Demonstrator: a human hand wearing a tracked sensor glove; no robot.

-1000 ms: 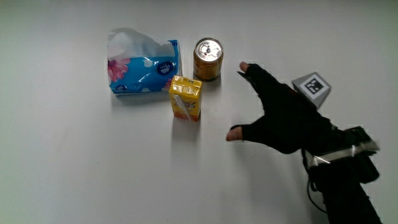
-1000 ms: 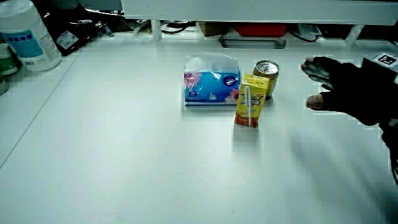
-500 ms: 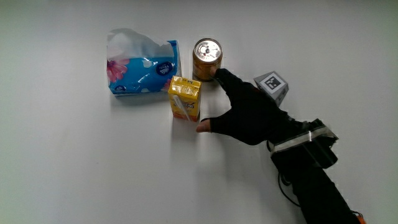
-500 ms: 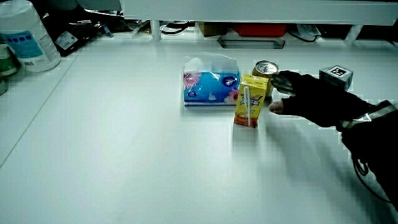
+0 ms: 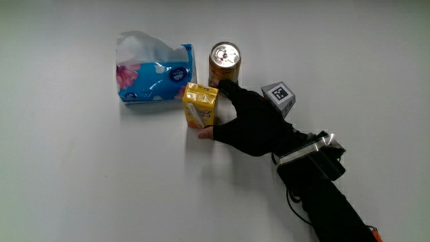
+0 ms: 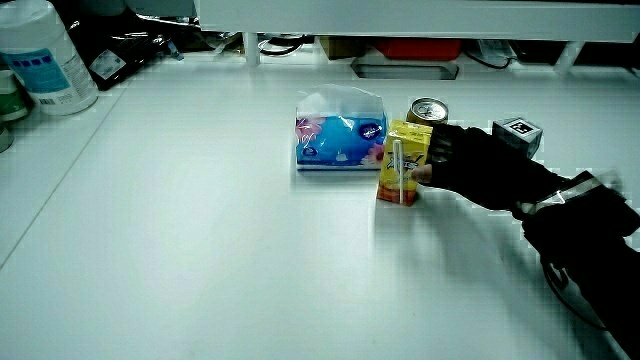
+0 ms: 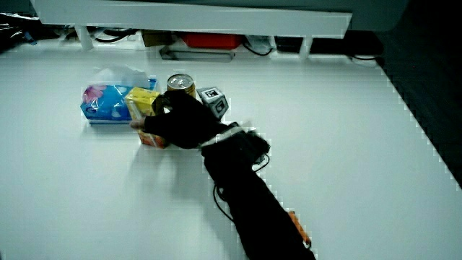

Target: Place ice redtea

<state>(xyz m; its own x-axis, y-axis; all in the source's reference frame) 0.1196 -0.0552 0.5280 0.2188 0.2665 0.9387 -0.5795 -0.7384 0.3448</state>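
Observation:
The ice red tea is a yellow drink carton (image 5: 199, 103) standing upright on the white table, nearer to the person than the tissue pack and the can. The gloved hand (image 5: 228, 118) is wrapped around the carton. Its thumb presses the carton's near side and its fingers reach over the upper edge next to the can. Both side views show the carton (image 6: 399, 160) (image 7: 141, 102) held by the hand (image 6: 462, 164) (image 7: 175, 120), still on the table. The patterned cube (image 5: 278, 95) rides on the back of the hand.
A gold drink can (image 5: 224, 60) stands just past the carton, close to the fingers. A blue tissue pack (image 5: 152, 74) lies beside the can. A large white bottle (image 6: 40, 55) stands at the table's edge near the low partition (image 6: 400, 14).
The hand came in from beside the can with its fingers spread, reached the yellow carton and closed around it. The carton, can and tissue pack have not moved.

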